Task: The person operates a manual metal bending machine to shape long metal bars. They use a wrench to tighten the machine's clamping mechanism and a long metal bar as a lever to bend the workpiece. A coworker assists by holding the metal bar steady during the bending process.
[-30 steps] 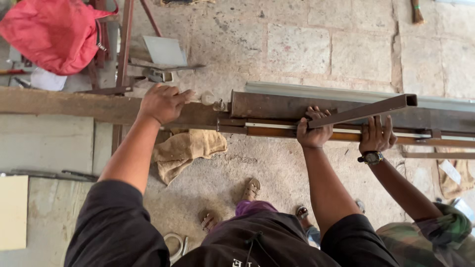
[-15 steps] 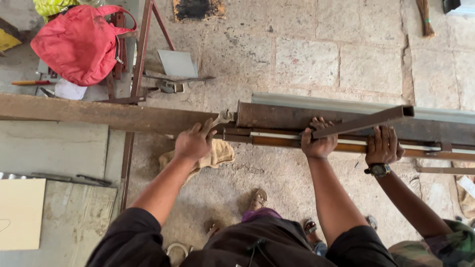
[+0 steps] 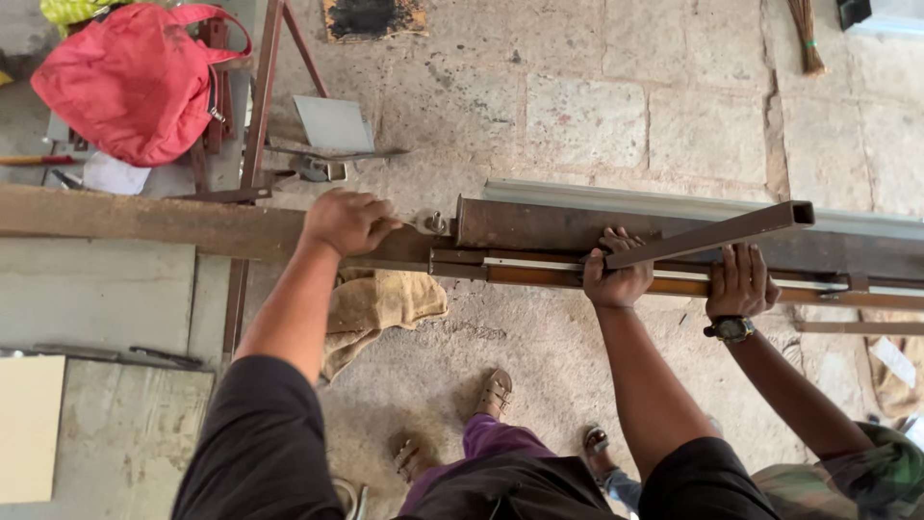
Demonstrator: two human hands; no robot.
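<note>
Gripping the rusty square tube (image 3: 707, 234), the right hand (image 3: 616, 274) holds closed; the left hand (image 3: 348, 220) has shifted back up onto the rusty beam (image 3: 192, 223), fingers curled beside a small clamp (image 3: 430, 223). A co-worker's hand (image 3: 741, 281) steadies the assembly to the right.

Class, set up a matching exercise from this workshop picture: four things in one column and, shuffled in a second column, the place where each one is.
Things:
1 red bag
2 tan cloth
3 wristwatch
4 broom

Places:
A top right, on the stone floor
B top left
C on the co-worker's wrist
D on the floor below the rusty beam

Pairs: 1-B, 2-D, 3-C, 4-A
</note>
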